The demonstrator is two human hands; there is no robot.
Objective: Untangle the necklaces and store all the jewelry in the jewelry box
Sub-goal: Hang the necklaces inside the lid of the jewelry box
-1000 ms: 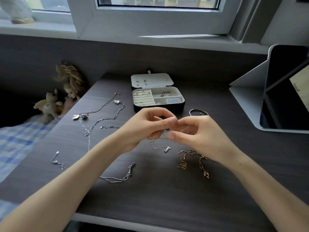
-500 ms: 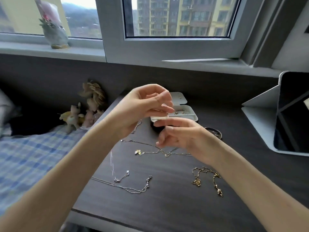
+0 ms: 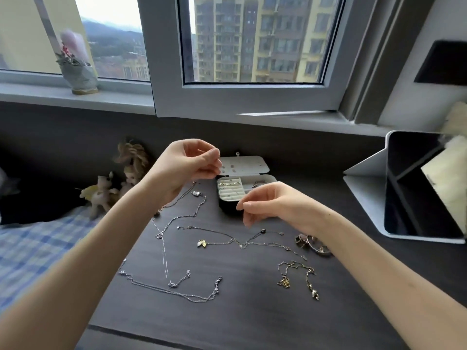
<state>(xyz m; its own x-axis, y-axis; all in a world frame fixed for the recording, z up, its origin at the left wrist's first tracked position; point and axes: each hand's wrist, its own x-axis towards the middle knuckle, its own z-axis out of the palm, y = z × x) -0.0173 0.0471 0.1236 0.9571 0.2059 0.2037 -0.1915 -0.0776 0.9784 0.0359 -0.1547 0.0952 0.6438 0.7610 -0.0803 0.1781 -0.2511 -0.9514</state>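
Drawn apart, left hand [image 3: 187, 165] and right hand [image 3: 274, 205] seemingly pinch something fine.

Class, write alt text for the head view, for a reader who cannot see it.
A left hand and right hand hover with pinched fingertips over a dark desk strewn with necklaces; an open jewelry box sits behind.

I can't tell whether the left hand [image 3: 187, 165] or the right hand [image 3: 273, 205] pinches a chain; anything there is too fine. The right hand hides the jewelry box [image 3: 230, 190] on its right side, and its wrist covers part of a bangle [image 3: 313, 245].
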